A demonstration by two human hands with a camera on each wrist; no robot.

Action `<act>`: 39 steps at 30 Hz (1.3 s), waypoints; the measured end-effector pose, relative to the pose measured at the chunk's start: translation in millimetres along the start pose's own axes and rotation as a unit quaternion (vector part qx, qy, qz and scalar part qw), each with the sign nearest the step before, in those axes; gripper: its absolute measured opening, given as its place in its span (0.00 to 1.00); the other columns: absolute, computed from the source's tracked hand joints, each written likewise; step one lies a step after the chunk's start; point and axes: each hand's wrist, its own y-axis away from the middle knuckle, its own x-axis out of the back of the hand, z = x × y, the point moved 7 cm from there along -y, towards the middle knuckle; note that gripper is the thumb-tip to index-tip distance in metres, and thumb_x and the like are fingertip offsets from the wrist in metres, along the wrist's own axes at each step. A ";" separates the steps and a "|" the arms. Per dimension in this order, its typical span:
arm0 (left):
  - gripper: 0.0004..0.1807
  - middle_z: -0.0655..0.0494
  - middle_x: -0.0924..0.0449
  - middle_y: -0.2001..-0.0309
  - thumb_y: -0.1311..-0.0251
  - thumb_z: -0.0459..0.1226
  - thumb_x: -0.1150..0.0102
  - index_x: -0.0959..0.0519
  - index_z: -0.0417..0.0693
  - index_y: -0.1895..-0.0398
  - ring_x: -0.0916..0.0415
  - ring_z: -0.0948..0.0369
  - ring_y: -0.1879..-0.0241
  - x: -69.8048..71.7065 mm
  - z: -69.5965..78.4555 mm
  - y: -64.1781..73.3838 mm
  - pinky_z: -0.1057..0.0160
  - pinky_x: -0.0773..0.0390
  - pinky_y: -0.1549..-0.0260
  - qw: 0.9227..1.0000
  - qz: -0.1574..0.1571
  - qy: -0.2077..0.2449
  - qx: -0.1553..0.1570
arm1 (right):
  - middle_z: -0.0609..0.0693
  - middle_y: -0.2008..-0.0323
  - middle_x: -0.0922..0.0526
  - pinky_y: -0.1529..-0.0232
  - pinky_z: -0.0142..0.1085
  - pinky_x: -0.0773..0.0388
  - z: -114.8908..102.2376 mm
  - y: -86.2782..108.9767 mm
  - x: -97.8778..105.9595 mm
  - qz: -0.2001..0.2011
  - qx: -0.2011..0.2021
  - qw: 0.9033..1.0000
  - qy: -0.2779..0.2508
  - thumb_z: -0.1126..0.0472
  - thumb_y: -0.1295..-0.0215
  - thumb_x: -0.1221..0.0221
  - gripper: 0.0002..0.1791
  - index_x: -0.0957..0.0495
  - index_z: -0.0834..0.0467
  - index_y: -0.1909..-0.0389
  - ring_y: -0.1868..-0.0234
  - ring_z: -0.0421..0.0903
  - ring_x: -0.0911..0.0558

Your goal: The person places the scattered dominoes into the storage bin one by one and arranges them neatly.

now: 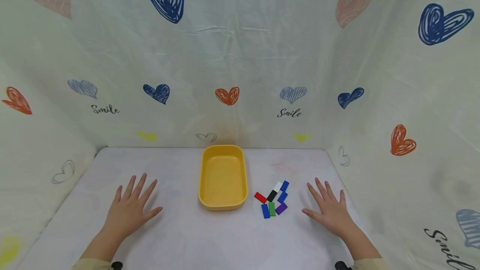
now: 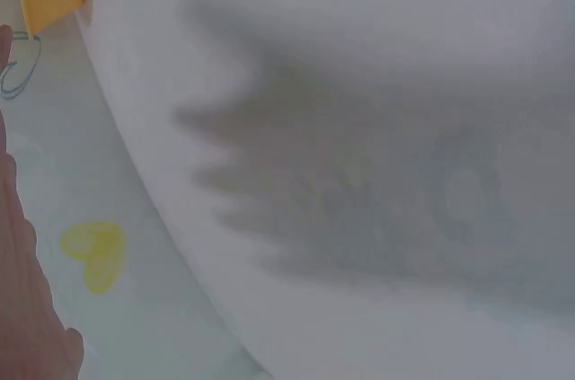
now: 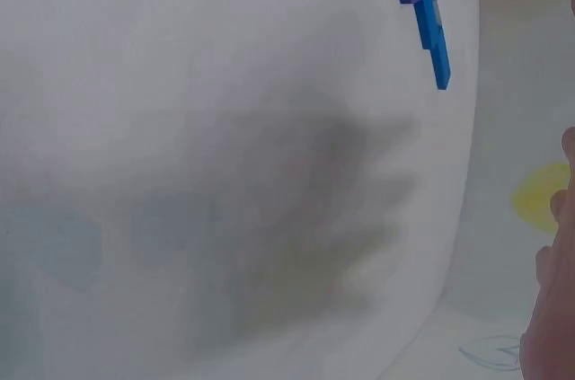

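Observation:
My left hand (image 1: 130,211) is spread with straight fingers above the table, left of a yellow tray (image 1: 223,206); it holds nothing. On the other side, my right hand (image 1: 329,211) is spread too, with nothing in it. Between the tray and my right hand lies a loose group of small coloured blocks: a red block (image 1: 260,197), a black block (image 1: 271,196), a white block (image 1: 277,186), a green block (image 1: 271,209), a purple block (image 1: 281,208) and several blue blocks (image 1: 265,211). In the wrist views both hands show only at the frame edge, their shadows falling on the tabletop.
The white tabletop (image 1: 225,241) ends at a hanging curtain (image 1: 255,61) printed with hearts, which runs behind and along both sides. The tray stands close to the table's back edge. A dark wrist strap part shows at each sleeve.

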 end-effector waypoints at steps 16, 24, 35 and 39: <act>0.48 0.37 0.53 0.25 0.43 0.60 0.40 0.44 0.47 0.25 0.59 0.36 0.28 -17.9 27.8 -35.8 0.29 0.57 0.37 0.996 -0.062 0.060 0.035 | 0.61 0.24 0.57 0.35 0.69 0.64 -16.3 -20.7 -5.8 0.030 -0.028 0.993 -0.110 0.41 0.41 0.36 0.51 0.50 0.54 0.23 0.25 0.64 0.59; 0.51 0.34 0.55 0.26 0.42 0.59 0.39 0.47 0.42 0.24 0.57 0.32 0.30 -45.3 47.5 -47.2 0.27 0.51 0.40 0.984 -0.104 0.137 0.043 | 0.61 0.25 0.51 0.34 0.66 0.56 -32.9 -27.4 -22.9 0.046 -0.043 0.973 -0.222 0.48 0.46 0.30 0.53 0.49 0.56 0.24 0.27 0.64 0.51; 0.58 0.33 0.61 0.25 0.45 0.57 0.34 0.57 0.40 0.23 0.65 0.32 0.29 -74.2 77.5 -63.8 0.29 0.58 0.37 0.937 -0.153 0.311 0.045 | 0.56 0.28 0.41 0.36 0.66 0.47 -47.6 -26.5 -48.1 0.030 -0.108 0.909 -0.401 0.57 0.52 0.25 0.55 0.46 0.50 0.24 0.28 0.61 0.44; 0.63 0.38 0.65 0.24 0.50 0.56 0.29 0.61 0.47 0.22 0.70 0.36 0.27 -84.2 85.4 -70.3 0.33 0.61 0.35 0.910 -0.176 0.369 0.069 | 0.53 0.34 0.30 0.36 0.58 0.39 -53.2 -29.3 -54.1 0.041 -0.097 0.900 -0.422 0.62 0.55 0.23 0.53 0.40 0.53 0.27 0.33 0.56 0.36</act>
